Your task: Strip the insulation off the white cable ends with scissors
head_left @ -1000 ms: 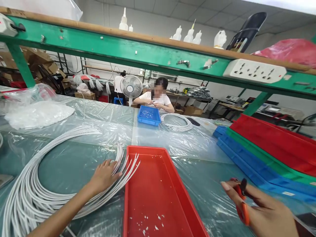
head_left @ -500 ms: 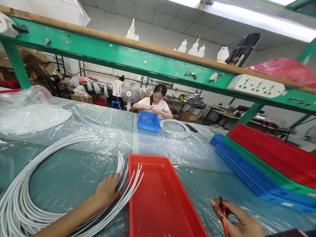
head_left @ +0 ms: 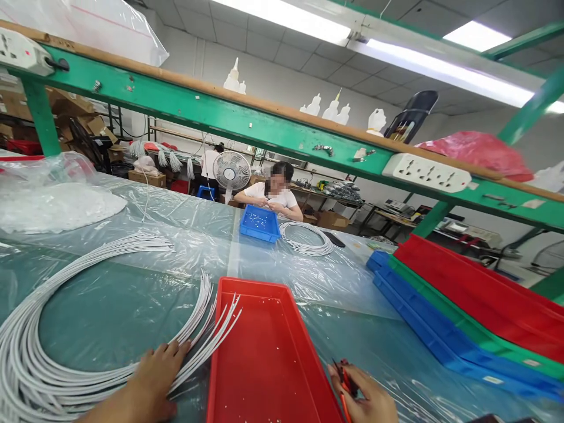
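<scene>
Across the plastic-covered worktop (head_left: 352, 317), white cables (head_left: 22, 341) curl, some ends over a red tray (head_left: 271, 352); left hand (head_left: 154, 376) rests loosely on them, right hand (head_left: 368, 393) grasps an orange-handled tool (head_left: 345, 402). I'd steady the bundle firmly.

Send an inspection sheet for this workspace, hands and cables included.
Surface: table, under clear plastic sheeting.
Job's things: white cable bundle, ends over red tray; orange-handled tool.
Clutter: small white bits in blue tray; plastic bags at left.
Hands: left hand on bundle, grip unclear; right hand holds tool.
Cables: apart from the bundle, white coil beside blue tray; black lead at left power strip.
Surroundings: seated co-worker opposite; fan; stacked trays at right.
</scene>
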`<state>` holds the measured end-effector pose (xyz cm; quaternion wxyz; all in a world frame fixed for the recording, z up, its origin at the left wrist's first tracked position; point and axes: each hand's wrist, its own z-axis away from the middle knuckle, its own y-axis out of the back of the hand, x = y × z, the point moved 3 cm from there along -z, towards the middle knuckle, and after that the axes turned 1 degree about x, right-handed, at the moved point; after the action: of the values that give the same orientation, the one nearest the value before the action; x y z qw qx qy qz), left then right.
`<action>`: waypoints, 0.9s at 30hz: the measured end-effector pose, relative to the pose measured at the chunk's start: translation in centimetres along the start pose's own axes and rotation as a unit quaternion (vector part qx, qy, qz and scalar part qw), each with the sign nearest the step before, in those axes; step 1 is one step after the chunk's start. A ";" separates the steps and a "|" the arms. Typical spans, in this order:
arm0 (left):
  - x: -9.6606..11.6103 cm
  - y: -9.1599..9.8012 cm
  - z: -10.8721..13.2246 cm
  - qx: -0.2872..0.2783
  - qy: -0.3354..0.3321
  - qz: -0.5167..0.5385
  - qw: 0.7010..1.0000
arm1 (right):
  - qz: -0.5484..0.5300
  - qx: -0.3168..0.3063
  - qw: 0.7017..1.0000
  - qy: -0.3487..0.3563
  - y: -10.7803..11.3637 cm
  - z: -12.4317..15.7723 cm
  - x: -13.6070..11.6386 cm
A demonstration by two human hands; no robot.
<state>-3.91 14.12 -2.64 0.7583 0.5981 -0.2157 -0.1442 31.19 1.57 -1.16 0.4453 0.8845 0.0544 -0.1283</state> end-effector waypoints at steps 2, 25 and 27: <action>0.9 -1.0 -0.3 0.041 0.021 -0.050 0.998 | -0.005 -0.008 1.000 0.015 -0.6 0.2 0.2; -0.6 2.3 -1.7 0.111 0.186 0.043 0.975 | -0.014 0.035 0.997 0.067 -0.8 1.0 0.7; -0.3 3.7 0.1 0.138 0.153 0.069 0.976 | -0.012 0.035 0.997 0.066 -0.7 1.0 0.8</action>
<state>-4.37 15.10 0.90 0.7007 0.6957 -0.1550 0.0328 31.62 1.17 -2.45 0.4076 0.9055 0.0898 -0.0767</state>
